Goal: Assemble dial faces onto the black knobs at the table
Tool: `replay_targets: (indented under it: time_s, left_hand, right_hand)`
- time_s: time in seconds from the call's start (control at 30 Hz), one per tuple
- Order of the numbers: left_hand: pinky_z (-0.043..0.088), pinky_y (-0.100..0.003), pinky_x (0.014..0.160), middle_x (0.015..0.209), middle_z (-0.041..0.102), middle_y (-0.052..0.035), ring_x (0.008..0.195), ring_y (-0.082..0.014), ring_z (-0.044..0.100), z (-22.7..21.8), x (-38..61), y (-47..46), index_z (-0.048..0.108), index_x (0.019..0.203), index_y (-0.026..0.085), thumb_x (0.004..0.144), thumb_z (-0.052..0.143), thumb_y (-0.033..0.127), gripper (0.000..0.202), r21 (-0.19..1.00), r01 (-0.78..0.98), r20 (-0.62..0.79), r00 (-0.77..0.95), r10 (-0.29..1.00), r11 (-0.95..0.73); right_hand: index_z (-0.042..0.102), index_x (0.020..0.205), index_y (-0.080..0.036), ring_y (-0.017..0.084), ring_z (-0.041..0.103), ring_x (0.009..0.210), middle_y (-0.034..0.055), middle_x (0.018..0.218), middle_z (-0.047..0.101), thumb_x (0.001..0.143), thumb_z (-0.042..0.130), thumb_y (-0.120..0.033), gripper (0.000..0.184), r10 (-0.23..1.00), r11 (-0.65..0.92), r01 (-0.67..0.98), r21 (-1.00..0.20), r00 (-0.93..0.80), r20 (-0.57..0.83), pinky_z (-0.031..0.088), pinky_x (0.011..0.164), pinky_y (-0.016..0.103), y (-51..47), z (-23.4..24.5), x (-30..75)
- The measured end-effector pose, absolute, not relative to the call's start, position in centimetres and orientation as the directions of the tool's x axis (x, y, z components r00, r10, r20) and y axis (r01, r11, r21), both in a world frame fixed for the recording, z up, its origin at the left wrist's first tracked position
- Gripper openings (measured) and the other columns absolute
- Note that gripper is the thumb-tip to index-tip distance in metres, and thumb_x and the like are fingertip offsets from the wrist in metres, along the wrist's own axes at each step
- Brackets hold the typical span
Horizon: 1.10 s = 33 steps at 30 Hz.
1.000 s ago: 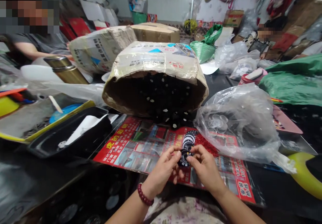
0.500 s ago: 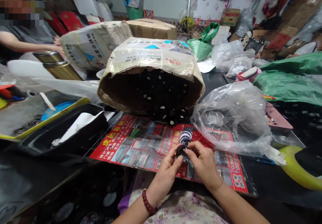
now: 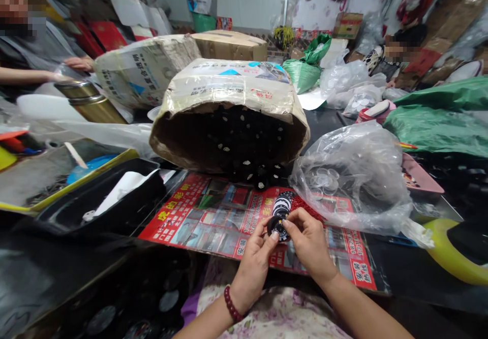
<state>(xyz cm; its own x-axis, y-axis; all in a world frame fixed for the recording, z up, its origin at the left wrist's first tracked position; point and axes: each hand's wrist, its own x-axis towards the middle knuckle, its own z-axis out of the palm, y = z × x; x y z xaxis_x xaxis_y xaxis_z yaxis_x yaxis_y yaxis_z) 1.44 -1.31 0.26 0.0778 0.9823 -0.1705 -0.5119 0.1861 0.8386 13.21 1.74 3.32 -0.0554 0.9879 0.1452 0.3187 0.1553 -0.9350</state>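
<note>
Between my two hands is a small black round dial piece (image 3: 282, 234) with pale marks around its face. My left hand (image 3: 253, 257) pinches it from the left, thumb on the near edge. On the other side, the thumb and fingertips of my right hand (image 3: 311, 245) close on its upper right edge. Just beyond lies an overlapping row of black and white discs (image 3: 282, 201) on the red printed board (image 3: 213, 227). Whether a smaller part sits in my right fingertips is hidden.
A sack-wrapped carton (image 3: 232, 85) lies open towards me, spilling black parts (image 3: 261, 172). A clear plastic bag (image 3: 354, 176) is at right, a black tray (image 3: 114, 191) at left. A yellow ring-like object (image 3: 453, 252) lies far right. Another person's hand (image 3: 79, 64) is at upper left.
The dial piece has turned so more of its face shows towards me. My right fingers have shifted slightly on its edge. The person at left has moved their hands.
</note>
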Motion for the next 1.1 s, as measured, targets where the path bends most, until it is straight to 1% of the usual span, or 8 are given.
replay_targets:
  time_s: [0.23,0.43,0.53,0.6,0.73,0.93,1.0,1.1]
  left_hand:
    - [0.046,-0.024,0.082,0.100,0.066,-0.0016,0.088,-0.0134,0.060,0.6,1.0,-1.4,0.052,0.113,0.023,0.082,0.061,0.028,0.033,0.912,-0.397,-0.095,0.047,0.994,0.106]
    - [0.047,-0.025,0.081,0.100,0.066,-0.0027,0.092,-0.0162,0.061,0.7,1.0,-1.4,0.054,0.108,0.022,0.082,0.060,0.029,0.029,0.923,-0.377,-0.087,-0.011,0.996,0.077]
    - [0.048,-0.024,0.073,0.089,0.066,-0.0006,0.081,-0.0148,0.062,0.5,0.8,-1.3,0.052,0.107,0.022,0.082,0.059,0.030,0.027,0.938,-0.327,-0.123,-0.015,0.992,0.111]
    - [0.048,-0.024,0.070,0.085,0.065,0.0000,0.077,-0.0147,0.062,0.3,0.6,-1.2,0.051,0.106,0.022,0.084,0.056,0.031,0.025,0.940,-0.302,-0.170,-0.016,0.985,0.157]
    - [0.048,-0.028,0.081,0.097,0.065,-0.0031,0.089,-0.0180,0.063,-0.2,0.4,-1.0,0.052,0.105,0.020,0.085,0.054,0.032,0.023,0.920,-0.336,-0.218,-0.010,0.976,0.202]
    - [0.051,-0.029,0.074,0.097,0.065,-0.0033,0.089,-0.0197,0.063,0.5,-0.6,-0.9,0.053,0.104,0.022,0.082,0.058,0.029,0.024,0.928,-0.234,-0.245,0.211,0.946,0.292]
    - [0.051,-0.026,0.067,0.089,0.065,-0.0024,0.079,-0.0174,0.063,0.8,-1.5,-1.0,0.055,0.100,0.021,0.080,0.061,0.026,0.022,0.939,-0.161,-0.243,0.311,0.919,0.303]
    - [0.050,-0.025,0.058,0.076,0.065,-0.0004,0.063,-0.0139,0.060,0.6,-2.6,-1.2,0.054,0.102,0.020,0.080,0.062,0.026,0.024,0.945,-0.087,-0.260,0.388,0.884,0.316]
  right_hand:
    - [0.050,0.068,-0.019,0.010,0.046,0.051,-0.0039,0.057,0.052,0.082,0.051,-0.019,0.014,0.958,0.276,0.495,-0.824,-0.213,0.193,0.032,0.052,0.022,1.8,4.8,13.4]
    - [0.050,0.071,-0.020,0.011,0.046,0.050,-0.0054,0.056,0.050,0.077,0.055,-0.018,0.008,0.990,0.126,0.380,-0.916,-0.103,0.094,0.033,0.049,0.020,1.9,4.1,13.0]
    - [0.054,0.078,-0.020,0.011,0.044,0.046,-0.0065,0.051,0.048,0.080,0.054,-0.022,0.003,0.989,0.090,0.407,-0.909,-0.144,0.033,0.031,0.047,0.021,1.9,3.3,13.0]
    - [0.058,0.085,-0.020,0.013,0.048,0.051,-0.0040,0.056,0.054,0.083,0.052,-0.025,0.008,0.981,0.112,0.445,-0.889,-0.192,0.027,0.034,0.050,0.022,1.8,2.8,13.0]
    - [0.059,0.101,-0.020,0.016,0.056,0.078,0.0033,0.089,0.062,0.080,0.051,-0.017,0.023,0.974,0.181,0.430,-0.885,-0.205,0.099,0.043,0.070,0.026,1.3,2.2,12.9]
    - [0.061,0.094,-0.019,0.016,0.055,0.079,0.0008,0.087,0.063,0.069,0.049,-0.004,0.032,0.974,0.135,0.309,-0.941,-0.216,0.069,0.043,0.072,0.025,0.5,2.9,13.6]
    - [0.062,0.092,-0.020,0.015,0.055,0.078,-0.0005,0.085,0.062,0.068,0.050,-0.003,0.032,0.960,0.171,0.321,-0.931,-0.269,0.083,0.042,0.071,0.024,0.0,3.2,14.0]
    - [0.061,0.102,-0.021,0.013,0.053,0.071,-0.0024,0.078,0.061,0.071,0.053,-0.006,0.036,0.934,0.127,0.285,-0.950,-0.357,0.018,0.041,0.064,0.022,-0.6,3.0,15.1]
